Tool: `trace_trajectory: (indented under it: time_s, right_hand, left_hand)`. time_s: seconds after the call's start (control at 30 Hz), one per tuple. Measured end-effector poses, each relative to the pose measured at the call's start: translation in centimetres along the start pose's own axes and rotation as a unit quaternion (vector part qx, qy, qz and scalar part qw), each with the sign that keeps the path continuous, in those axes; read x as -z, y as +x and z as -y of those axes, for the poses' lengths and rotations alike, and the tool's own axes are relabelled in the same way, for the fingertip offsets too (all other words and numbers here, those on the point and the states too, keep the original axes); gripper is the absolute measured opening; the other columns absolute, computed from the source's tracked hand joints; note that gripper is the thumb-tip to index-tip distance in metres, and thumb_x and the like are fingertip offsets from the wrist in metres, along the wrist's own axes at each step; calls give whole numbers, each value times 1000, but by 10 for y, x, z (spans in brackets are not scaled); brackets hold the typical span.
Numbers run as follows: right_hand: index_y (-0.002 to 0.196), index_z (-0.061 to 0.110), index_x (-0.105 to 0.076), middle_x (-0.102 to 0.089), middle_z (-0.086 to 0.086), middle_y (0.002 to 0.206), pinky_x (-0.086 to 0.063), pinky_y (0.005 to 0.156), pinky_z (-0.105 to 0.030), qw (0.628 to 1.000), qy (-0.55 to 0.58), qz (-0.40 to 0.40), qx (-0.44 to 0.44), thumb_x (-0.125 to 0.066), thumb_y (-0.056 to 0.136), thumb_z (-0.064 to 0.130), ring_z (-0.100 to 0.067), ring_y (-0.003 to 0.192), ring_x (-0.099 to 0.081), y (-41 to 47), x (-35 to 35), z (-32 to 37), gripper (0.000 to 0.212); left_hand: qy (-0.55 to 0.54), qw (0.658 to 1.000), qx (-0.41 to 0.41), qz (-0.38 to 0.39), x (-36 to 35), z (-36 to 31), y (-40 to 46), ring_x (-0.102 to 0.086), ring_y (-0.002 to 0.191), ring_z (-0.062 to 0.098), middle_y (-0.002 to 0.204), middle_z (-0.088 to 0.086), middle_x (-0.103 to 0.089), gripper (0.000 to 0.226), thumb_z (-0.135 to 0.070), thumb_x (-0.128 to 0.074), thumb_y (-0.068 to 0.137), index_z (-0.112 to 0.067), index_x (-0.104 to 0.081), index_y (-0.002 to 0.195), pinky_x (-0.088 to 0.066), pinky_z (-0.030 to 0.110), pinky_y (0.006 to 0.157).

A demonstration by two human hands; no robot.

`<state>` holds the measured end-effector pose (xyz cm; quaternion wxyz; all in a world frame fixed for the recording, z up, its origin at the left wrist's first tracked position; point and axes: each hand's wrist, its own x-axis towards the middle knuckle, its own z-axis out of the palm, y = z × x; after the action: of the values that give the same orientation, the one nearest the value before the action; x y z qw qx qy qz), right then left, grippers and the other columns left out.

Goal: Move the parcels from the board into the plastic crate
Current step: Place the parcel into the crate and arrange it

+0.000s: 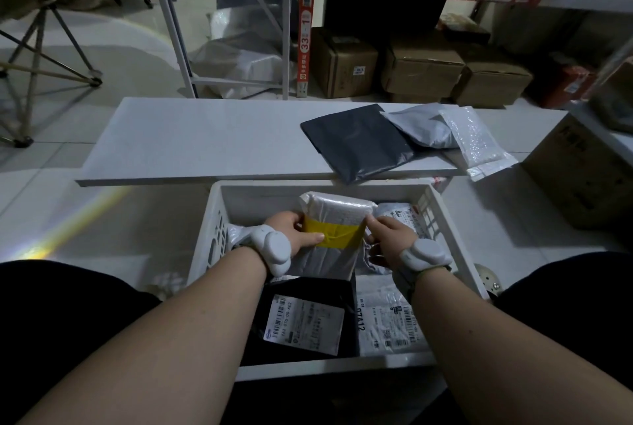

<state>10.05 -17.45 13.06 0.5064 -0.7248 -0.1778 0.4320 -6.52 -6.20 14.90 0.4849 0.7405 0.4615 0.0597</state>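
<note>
Both the left hand [297,232] and right hand [387,236] pinch a yellow-taped white parcel [334,232] by its sides over the crate [445,239], fingers curled round its edges.

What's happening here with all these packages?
A person is sorting parcels. Both hands, left and right, hold a white parcel with yellow tape over the crate, which already holds several. Three parcels still lie on the board: a dark one, a grey one and a bubble mailer.
</note>
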Motion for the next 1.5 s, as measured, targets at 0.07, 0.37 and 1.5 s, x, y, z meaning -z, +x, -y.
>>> trace_trajectory:
  time_s: [0.07, 0.37, 1.5]
  right_hand:
    - [77, 22, -65, -55, -6, 65, -41, 53, -26, 1000, -2, 10, -10, -60, 91, 34, -18, 49, -44, 2, 1, -1, 20]
    - [99, 16, -62, -67, -2, 62, -57, 70, -40, 993, 35, 37, -105, -37, 87, 70, -24, 67, -65, 11, -4, -4, 61]
    - [85, 12, -58, -61, -13, 80, -49, 72, -37, 991, 51, 63, -106, -41, 84, -3, -29, 73, -59, -5, -6, 13, 23]
  left_hand:
    - [11, 1000, 7, 5, 1, 0, -1, -64, 101, 27, 110, 13, -68, 41, -28, -71, 82, -6, -62, 116, -50, 29, 88]
    - [47, 998, -25, -28, 1, -5, -4, -57, 89, 14, 103, 0, -66, 39, -26, -76, 76, -15, -63, 112, -41, 22, 78]
    - [-91, 992, 55, -65, 13, 4, 8, -58, 76, 19, 77, -2, -61, 30, -31, -41, 100, -15, -63, 86, -43, 24, 65]
